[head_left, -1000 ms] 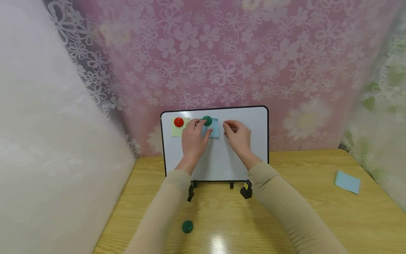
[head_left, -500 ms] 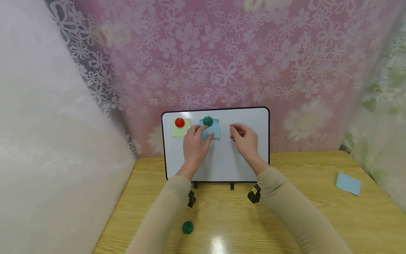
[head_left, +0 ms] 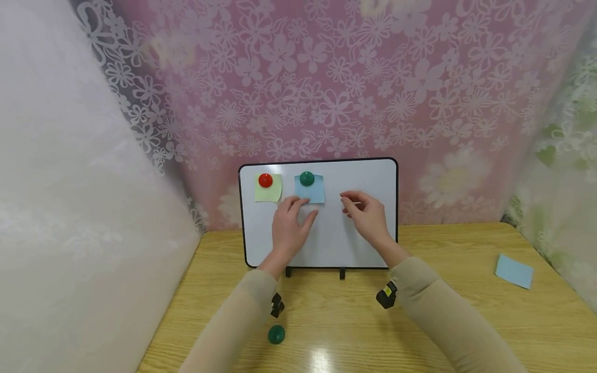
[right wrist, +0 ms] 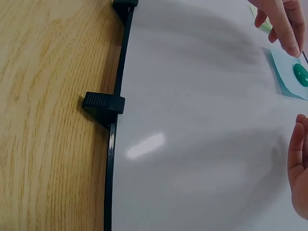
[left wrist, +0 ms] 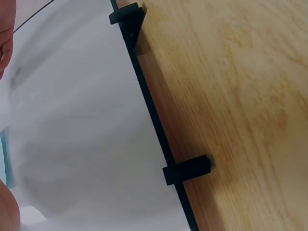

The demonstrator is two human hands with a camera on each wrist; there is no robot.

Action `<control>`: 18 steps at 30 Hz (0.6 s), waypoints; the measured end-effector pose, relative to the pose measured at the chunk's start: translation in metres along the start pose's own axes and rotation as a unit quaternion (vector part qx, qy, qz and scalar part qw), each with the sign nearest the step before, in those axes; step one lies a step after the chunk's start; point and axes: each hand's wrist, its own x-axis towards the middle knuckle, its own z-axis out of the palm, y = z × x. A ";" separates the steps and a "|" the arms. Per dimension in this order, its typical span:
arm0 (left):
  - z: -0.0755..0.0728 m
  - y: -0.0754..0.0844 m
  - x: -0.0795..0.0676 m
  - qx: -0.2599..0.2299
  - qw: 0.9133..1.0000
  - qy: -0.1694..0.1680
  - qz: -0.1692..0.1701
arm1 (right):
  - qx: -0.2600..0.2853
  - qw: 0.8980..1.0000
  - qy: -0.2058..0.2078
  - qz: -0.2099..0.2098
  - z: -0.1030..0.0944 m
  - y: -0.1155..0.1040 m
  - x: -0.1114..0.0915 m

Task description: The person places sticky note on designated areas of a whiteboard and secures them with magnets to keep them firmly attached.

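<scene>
A whiteboard [head_left: 326,246] with a black frame stands on the table. On its upper left, a red round magnet [head_left: 265,180] lies over a pale green paper note [head_left: 268,195]. Beside it, a green round magnet [head_left: 307,178] sits on a light blue note [head_left: 317,193]. My left hand [head_left: 289,226] is just below the blue note, fingers relaxed, thumb apart, holding nothing visible. To the right, my right hand [head_left: 369,216] hovers in front of the board, fingers loosely bent and thumb near the index finger. Nothing shows between them, in the right wrist view either.
A second green magnet [head_left: 276,334] lies on the wooden table [head_left: 326,321] in front of the board. Another light blue note [head_left: 514,271] lies at the table's right. Black feet [head_left: 342,273] support the board's lower edge. A flowered curtain [head_left: 326,77] hangs behind.
My left hand has drawn down off the green magnet and blue note. My right hand has moved right and down, away from the note. The magnets and notes have stayed put.
</scene>
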 end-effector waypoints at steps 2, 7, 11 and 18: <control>0.000 0.000 -0.004 -0.009 1.000 -0.006 -0.001 | 0.002 1.000 -0.006 -0.001 -0.001 0.001 -0.002; -0.002 0.000 -0.016 -0.041 0.999 -0.032 0.001 | -0.002 0.999 -0.038 0.007 -0.008 0.003 -0.011; -0.005 -0.001 -0.033 -0.063 0.996 -0.057 0.010 | -0.014 0.997 -0.077 0.013 -0.017 0.007 -0.019; -0.012 0.001 -0.061 -0.070 0.988 -0.135 0.029 | -0.052 0.989 -0.135 0.000 -0.031 0.016 -0.035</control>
